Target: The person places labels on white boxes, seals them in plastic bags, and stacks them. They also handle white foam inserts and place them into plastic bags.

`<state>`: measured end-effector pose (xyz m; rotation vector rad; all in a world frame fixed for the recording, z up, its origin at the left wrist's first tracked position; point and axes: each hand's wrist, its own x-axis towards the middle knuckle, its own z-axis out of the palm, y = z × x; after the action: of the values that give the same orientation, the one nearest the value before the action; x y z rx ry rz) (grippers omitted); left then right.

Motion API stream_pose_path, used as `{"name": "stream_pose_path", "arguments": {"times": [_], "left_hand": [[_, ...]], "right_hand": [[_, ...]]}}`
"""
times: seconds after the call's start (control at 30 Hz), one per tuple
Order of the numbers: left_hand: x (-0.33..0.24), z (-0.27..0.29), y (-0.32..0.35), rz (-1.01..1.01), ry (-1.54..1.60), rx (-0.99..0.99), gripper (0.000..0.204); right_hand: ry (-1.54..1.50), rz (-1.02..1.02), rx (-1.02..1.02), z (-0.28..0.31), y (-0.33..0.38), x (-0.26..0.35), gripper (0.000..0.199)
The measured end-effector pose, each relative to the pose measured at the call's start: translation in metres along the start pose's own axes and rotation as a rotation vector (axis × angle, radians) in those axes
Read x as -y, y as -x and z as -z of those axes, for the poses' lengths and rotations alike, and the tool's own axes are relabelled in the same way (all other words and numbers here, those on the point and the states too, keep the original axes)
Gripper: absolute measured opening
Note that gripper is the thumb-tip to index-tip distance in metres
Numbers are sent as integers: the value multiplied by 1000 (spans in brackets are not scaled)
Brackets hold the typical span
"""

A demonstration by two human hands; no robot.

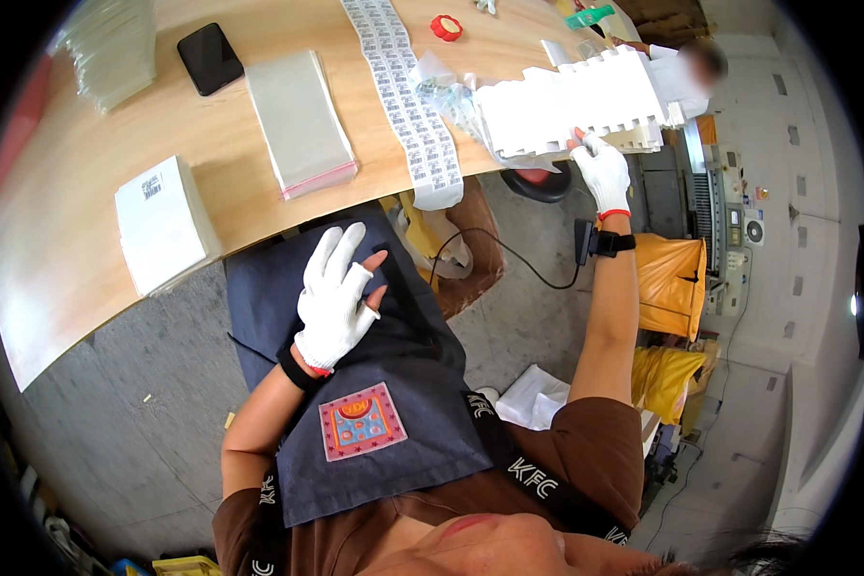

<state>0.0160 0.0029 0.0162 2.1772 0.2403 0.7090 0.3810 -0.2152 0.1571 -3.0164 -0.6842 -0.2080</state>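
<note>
Over my lap my left hand [336,298], in a white knit glove with bare thumb and index tips, is open and holds nothing. Its fingers are spread above the dark apron [403,336]. At the table's right end, my right hand [602,175], gloved the same way, reaches the near edge of a long row of white flat pieces [576,101]. Its bare fingertips are drawn together at that edge; whatever is between them is too small to make out. Crumpled clear plastic [456,101] lies against the row's left end.
On the table [221,130] are a white stack of cards [163,226], clear plastic bags [298,120], a phone [210,60], a long label strip [403,106] and a red round object [446,28]. A cable [509,254] runs to my right wrist. Another person [677,82] is beyond the row.
</note>
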Motion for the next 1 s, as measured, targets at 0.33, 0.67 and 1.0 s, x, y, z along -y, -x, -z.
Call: {"name": "stream_pose_path", "arguments": {"times": [0.33,0.67,1.0], "left_hand": [[6,1,8,8,23,50,49],[12,-3,9,34,36,54,50],[13,-3,11,49,43,51,50]], "right_hand": [[-6,68,27,2,-5,-5,41],[-1,33,74,4,-7,-6,42],[-2,53,18,-7,-6,-14,47]]}}
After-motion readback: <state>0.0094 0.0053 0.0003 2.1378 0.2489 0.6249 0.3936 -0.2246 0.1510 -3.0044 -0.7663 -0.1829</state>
